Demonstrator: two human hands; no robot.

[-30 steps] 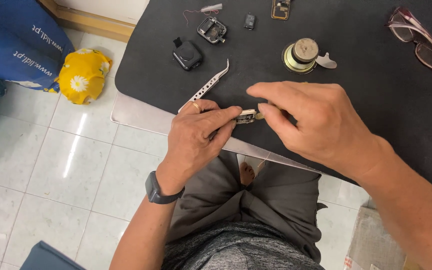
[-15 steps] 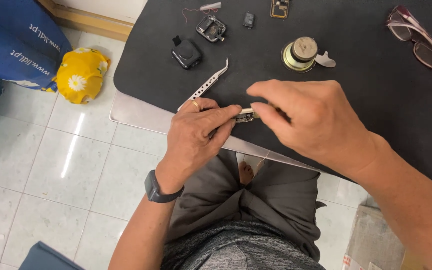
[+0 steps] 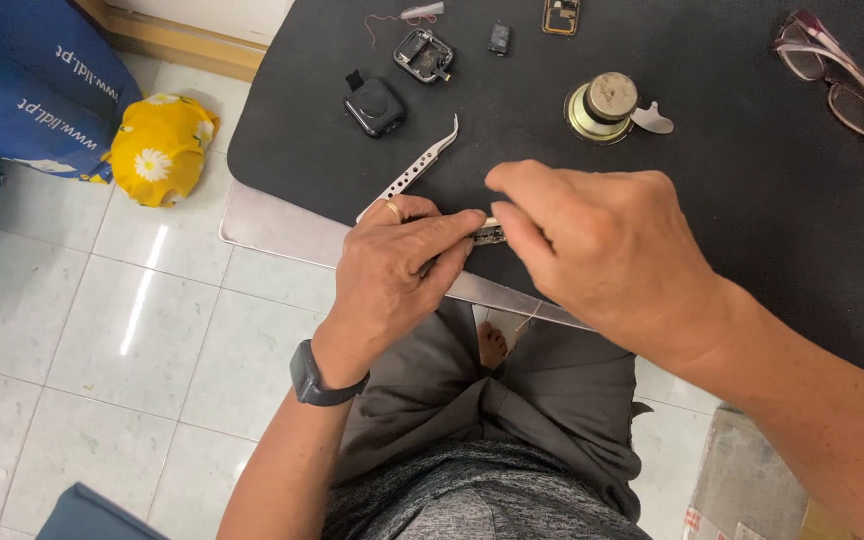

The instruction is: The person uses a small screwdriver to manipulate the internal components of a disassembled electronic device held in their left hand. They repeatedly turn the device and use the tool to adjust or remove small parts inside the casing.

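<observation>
My left hand (image 3: 398, 270) and my right hand (image 3: 602, 245) meet at the near edge of a black mat (image 3: 732, 180), both pinching one small dark metal part (image 3: 489, 236) between their fingertips. Curved silver tweezers (image 3: 414, 172) run up from under my left hand's fingers; I cannot tell whether they are gripped or just lying there. My left wrist wears a dark watch (image 3: 320, 380). Most of the small part is hidden by my fingers.
On the mat lie a black watch body (image 3: 373, 105), an opened watch case (image 3: 423, 55), small dark parts (image 3: 499, 38), a round brass-coloured piece (image 3: 600, 104) and glasses (image 3: 837, 75). A blue bag (image 3: 32, 90) and a yellow flowered bundle (image 3: 157, 145) sit on the tiled floor at left.
Both hands stay pinched on the small part with only slight shifts of the fingers; nothing else has moved.
</observation>
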